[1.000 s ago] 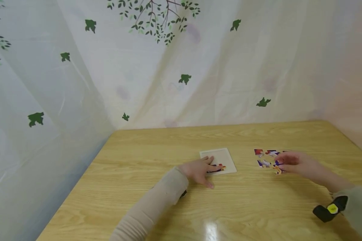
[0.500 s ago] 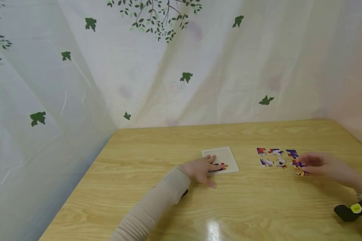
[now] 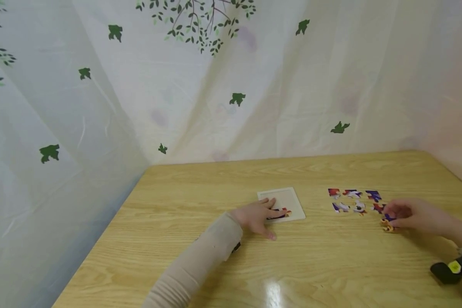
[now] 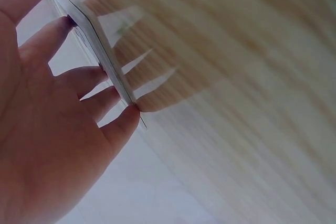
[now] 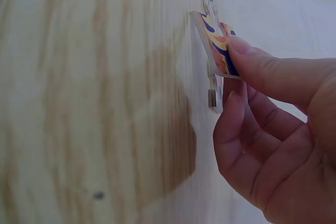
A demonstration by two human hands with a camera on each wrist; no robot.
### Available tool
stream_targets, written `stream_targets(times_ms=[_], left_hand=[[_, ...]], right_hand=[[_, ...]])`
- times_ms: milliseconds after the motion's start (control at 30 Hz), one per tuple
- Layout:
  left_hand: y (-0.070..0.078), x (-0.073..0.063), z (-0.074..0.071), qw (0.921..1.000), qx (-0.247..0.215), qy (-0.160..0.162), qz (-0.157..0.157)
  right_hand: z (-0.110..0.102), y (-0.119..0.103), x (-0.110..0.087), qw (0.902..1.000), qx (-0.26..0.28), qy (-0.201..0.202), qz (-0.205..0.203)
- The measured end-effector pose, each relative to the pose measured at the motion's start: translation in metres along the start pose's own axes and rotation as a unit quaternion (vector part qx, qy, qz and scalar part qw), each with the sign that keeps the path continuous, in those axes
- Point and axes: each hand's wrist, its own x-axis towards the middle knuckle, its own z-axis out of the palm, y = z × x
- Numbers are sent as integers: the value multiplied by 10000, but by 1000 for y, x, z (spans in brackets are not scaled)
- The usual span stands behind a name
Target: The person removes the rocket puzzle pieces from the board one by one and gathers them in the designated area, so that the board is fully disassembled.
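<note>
At right, an orange-and-purple puzzle piece (image 5: 216,45) was pinched by the right hand (image 3: 416,217); the left hand (image 3: 255,216) was spread on a white rectangular tray (image 3: 288,197).

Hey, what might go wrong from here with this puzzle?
The tilted piece pinched in the right hand might slip. That hand is also close to the loose pieces, so it could nudge them out of their rows. The left hand rests on the tray, partly covering the pieces inside, and might shift them.
</note>
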Motion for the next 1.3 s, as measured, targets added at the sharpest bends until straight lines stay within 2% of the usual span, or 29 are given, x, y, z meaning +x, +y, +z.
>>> stream_targets(times_ms=[233,467,567,933,1100,1300], left_hand=[[1,0,2,10000,-34,1,-15],[2,1,3,10000,37,65,-7],[2,1,2,10000,28,70,-30],[1,0,1,10000,-33,40,-28],[0,0,1,10000,-52,51,-60],[1,-1,0,9999,-84,37,-48]], right_hand=[[0,0,-1,9996,-286,-14,-56],[1,-4,-1,9964,-811,57,252],[2,-6,-1,9951,-961,133,188],[-1,-13,5,9942,-1032,-73,288],[0,-16,6,9937,-1099,35,224],[1,-16,5,9929,-1136,78,354]])
